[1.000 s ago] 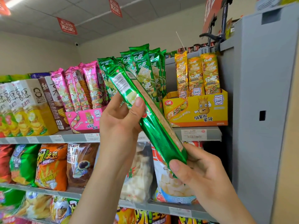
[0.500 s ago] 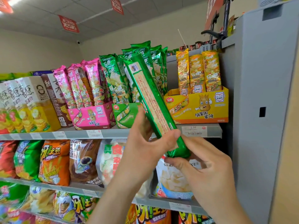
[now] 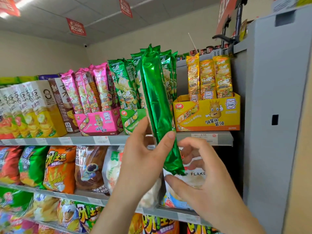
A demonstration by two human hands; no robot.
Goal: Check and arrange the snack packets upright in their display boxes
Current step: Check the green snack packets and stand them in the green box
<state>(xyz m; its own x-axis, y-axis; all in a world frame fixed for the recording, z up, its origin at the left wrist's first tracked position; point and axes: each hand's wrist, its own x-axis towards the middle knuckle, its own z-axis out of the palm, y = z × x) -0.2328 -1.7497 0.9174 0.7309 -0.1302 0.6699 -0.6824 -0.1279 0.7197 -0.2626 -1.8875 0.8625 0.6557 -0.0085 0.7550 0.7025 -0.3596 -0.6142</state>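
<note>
My left hand point(image 3: 143, 162) grips a long shiny green snack packet point(image 3: 155, 102) near its lower third, thumb on the front. The packet stands almost upright, its plain side towards me, in front of the green display box point(image 3: 133, 119) on the top shelf. Other green packets point(image 3: 123, 85) stand upright in that box. My right hand point(image 3: 207, 183) is cupped around the packet's bottom end with loosely curled fingers, and a gap shows between them and the packet. A pink display box point(image 3: 99, 122) sits to the left and a yellow display box point(image 3: 207, 114) to the right, both holding upright packets.
The grey shelf edge point(image 3: 67, 141) carries price tags. Tall yellow chip boxes point(image 3: 33, 112) stand at the far left. Bagged snacks point(image 3: 59, 168) fill the lower shelves. A grey side panel point(image 3: 273, 115) closes the shelf on the right.
The green packet has swung from a slant to nearly upright and turned its plain side towards me. My right hand has loosened off its bottom end, and my left hand took over the grip.
</note>
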